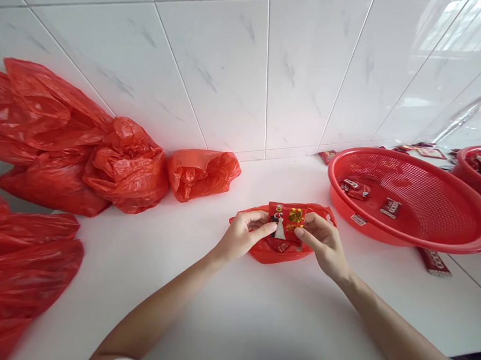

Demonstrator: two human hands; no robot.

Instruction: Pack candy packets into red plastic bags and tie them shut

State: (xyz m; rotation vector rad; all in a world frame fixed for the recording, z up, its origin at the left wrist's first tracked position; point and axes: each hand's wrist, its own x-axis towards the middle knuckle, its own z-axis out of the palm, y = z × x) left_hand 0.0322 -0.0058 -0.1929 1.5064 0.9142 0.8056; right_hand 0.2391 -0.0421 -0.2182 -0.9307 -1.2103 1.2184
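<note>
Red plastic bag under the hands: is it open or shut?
Open: the bag has its rim spread, and a red packet shows inside.

Thin, shiny plastic bag, glossy wall tiles

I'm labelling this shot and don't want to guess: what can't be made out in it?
All in the head view:
Contents of the open red bag: mostly hidden by the red packet, left hand and right hand.
Packet's fine print: too small.
Packet's back: turned away.
Contents of the bundled red bags: covered by crumpled plastic.
Far-right basket: cut off by the right edge, partly behind the large basket.
</note>
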